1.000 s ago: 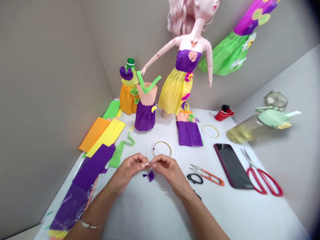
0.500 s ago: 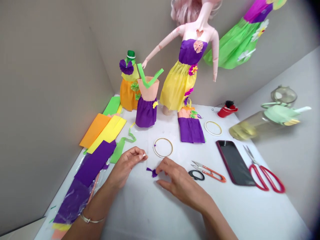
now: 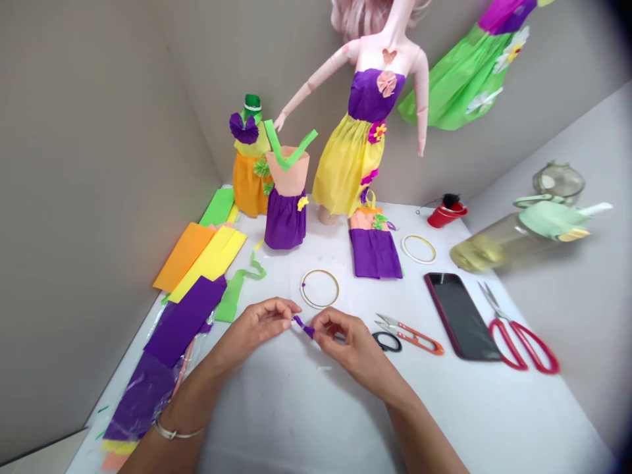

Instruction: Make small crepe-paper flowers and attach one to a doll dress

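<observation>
My right hand [image 3: 346, 339] pinches a small twisted piece of purple paper [image 3: 305, 327] and holds it just above the white table [image 3: 296, 408]. Opposite it, my left hand [image 3: 261, 324] is closed, its fingertips at the piece's left end, where a tiny white bit [image 3: 295, 323] shows. Whether the white bit is joined to the purple piece, I cannot tell. Just beyond the hands lie thin bangles [image 3: 319, 270] with a small purple spot on the rim. Black-handled scissors [image 3: 388, 341] and orange thread snips [image 3: 419, 338] rest close to my right hand.
Coloured paper sheets [image 3: 185, 316] lie along the left. Behind stand a doll [image 3: 348, 158], a small purple-skirted dress [image 3: 286, 220] and an orange-skirted bottle [image 3: 248, 184]. A flat dress [image 3: 376, 253], phone [image 3: 461, 316], red scissors [image 3: 523, 342], red bucket [image 3: 447, 214] and drink bottle [image 3: 513, 240] occupy the right.
My right hand has picked the purple piece up from the table and brought it to my left fingertips. A small white scrap now shows on the table below. The view has shifted slightly.
</observation>
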`<move>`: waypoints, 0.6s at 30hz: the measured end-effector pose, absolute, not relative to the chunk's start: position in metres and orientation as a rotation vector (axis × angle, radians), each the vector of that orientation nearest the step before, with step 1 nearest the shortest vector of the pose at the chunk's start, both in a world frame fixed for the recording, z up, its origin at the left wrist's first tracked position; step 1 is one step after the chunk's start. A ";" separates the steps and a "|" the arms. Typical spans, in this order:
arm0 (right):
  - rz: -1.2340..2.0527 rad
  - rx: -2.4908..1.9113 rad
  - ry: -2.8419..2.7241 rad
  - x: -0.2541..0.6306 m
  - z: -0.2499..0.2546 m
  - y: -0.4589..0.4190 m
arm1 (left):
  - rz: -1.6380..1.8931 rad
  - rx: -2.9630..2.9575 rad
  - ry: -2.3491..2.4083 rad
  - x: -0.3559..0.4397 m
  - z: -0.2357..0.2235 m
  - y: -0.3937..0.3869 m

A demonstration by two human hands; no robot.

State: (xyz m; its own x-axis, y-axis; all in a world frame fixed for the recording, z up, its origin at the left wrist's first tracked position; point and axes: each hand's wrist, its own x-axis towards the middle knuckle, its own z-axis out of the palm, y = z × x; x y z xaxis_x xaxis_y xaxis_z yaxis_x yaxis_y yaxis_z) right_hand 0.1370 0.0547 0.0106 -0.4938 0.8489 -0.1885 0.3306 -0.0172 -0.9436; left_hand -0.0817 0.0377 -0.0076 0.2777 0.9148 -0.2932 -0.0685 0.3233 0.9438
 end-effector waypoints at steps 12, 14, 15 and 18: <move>2.066 -1.051 -1.260 0.141 0.006 0.063 | 0.829 1.075 0.971 -0.070 -0.011 0.033; 2.075 -1.074 -1.176 0.141 0.004 0.064 | 0.839 1.050 0.977 -0.067 -0.011 0.032; 2.079 -1.079 -1.136 0.141 0.004 0.064 | 0.849 1.025 0.980 -0.066 -0.010 0.031; 2.065 -1.062 -1.064 0.140 0.002 0.065 | 0.894 0.934 1.002 -0.060 -0.010 0.030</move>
State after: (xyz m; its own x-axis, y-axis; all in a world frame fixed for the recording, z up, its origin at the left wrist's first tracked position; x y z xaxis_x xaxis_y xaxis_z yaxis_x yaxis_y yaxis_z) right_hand 0.1398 0.0646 0.0018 -0.5152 0.7656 -0.3851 -0.1308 -0.5144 -0.8475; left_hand -0.0600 0.0300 -0.0102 0.2822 0.9178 -0.2794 -0.1725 0.3350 0.9263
